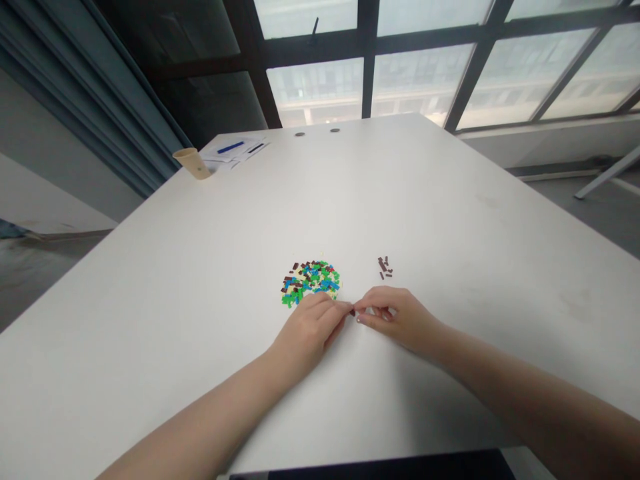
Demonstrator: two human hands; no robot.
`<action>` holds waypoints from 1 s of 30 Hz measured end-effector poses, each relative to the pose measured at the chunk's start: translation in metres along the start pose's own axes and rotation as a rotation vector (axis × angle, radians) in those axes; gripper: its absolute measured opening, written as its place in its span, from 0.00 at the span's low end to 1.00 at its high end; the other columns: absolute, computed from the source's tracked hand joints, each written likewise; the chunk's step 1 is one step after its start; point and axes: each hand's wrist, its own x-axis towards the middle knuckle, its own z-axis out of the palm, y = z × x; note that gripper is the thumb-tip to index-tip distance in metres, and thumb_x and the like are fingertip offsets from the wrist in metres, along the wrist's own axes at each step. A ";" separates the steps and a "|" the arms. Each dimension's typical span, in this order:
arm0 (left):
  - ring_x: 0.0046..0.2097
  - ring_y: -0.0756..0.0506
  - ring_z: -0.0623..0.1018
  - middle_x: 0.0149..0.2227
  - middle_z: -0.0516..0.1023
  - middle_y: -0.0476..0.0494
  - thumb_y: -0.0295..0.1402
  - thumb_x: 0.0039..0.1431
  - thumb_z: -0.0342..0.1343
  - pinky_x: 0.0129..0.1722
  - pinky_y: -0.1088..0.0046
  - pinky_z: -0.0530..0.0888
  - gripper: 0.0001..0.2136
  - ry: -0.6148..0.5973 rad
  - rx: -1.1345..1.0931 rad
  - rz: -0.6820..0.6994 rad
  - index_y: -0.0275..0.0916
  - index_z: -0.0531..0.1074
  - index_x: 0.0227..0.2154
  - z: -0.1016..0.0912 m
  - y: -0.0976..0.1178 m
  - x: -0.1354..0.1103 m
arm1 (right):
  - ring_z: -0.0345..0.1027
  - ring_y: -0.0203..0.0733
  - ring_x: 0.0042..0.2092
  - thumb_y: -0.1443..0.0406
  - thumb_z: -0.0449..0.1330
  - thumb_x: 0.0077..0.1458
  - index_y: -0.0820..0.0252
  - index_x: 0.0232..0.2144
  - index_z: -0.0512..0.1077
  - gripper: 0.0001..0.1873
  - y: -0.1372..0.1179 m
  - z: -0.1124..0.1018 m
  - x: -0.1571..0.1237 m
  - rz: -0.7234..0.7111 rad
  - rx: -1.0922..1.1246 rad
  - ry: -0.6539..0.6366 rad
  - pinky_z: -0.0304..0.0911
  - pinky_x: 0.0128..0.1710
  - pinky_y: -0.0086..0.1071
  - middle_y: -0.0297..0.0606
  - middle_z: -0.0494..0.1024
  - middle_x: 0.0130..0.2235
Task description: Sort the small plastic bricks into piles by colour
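Left hand (307, 333): palm down, fingers pressed together and angled toward the right hand, fingertips pinching one side of a small dark brown brick (353, 311). Right hand (400, 320): palm down, thumb and forefinger closed on the opposite side of the same brick, remaining fingers loosely curled. Brick position: between both sets of fingertips, mostly hidden by them. Exact shape of the brick: too small to tell. Contact between brick and tabletop: cannot tell.

Just above and beyond the left hand, nearly touching its knuckles: a mixed pile of small plastic bricks (310, 282) in green, blue, cream and dark brown, lying flat in a rough circle. To the right of the pile, well clear of it and above the right hand: a small group of dark brown bricks (384, 267), loosely scattered.

Beneath everything: a white table (400, 200). Toward its far left corner, well apart from both hands: a tan paper cup (191, 163), tilted on its side, beside papers (235, 152) with a blue pen (231, 147) on top. Beyond the table: a dark-framed window (420, 73), with a blue-grey curtain (125, 113) at left.
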 end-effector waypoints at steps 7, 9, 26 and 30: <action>0.36 0.47 0.71 0.34 0.76 0.42 0.24 0.58 0.49 0.36 0.69 0.70 0.10 0.056 -0.048 0.094 0.35 0.65 0.43 0.005 -0.002 -0.003 | 0.56 0.29 0.23 0.68 0.58 0.48 0.60 0.28 0.74 0.04 0.001 0.008 -0.001 -0.032 -0.042 0.021 0.55 0.24 0.24 0.32 0.71 0.24; 0.37 0.48 0.71 0.37 0.76 0.42 0.24 0.57 0.50 0.38 0.69 0.70 0.12 0.065 -0.057 0.096 0.36 0.65 0.44 0.006 -0.001 -0.003 | 0.58 0.30 0.24 0.68 0.57 0.49 0.60 0.28 0.73 0.05 0.002 0.006 -0.001 -0.035 -0.064 0.019 0.56 0.25 0.25 0.32 0.71 0.25; 0.33 0.47 0.72 0.31 0.76 0.40 0.23 0.58 0.46 0.33 0.70 0.70 0.08 -0.139 -0.037 0.318 0.32 0.69 0.38 0.002 0.002 0.001 | 0.65 0.39 0.32 0.61 0.56 0.50 0.61 0.28 0.74 0.10 0.050 -0.048 0.014 0.420 -0.501 0.277 0.56 0.34 0.31 0.38 0.76 0.31; 0.35 0.47 0.73 0.32 0.76 0.42 0.24 0.58 0.46 0.35 0.70 0.70 0.08 -0.054 -0.055 0.204 0.35 0.68 0.39 0.003 -0.006 0.001 | 0.62 0.36 0.29 0.63 0.51 0.53 0.62 0.24 0.71 0.12 0.036 -0.051 0.013 0.277 -0.480 0.390 0.54 0.32 0.29 0.37 0.72 0.26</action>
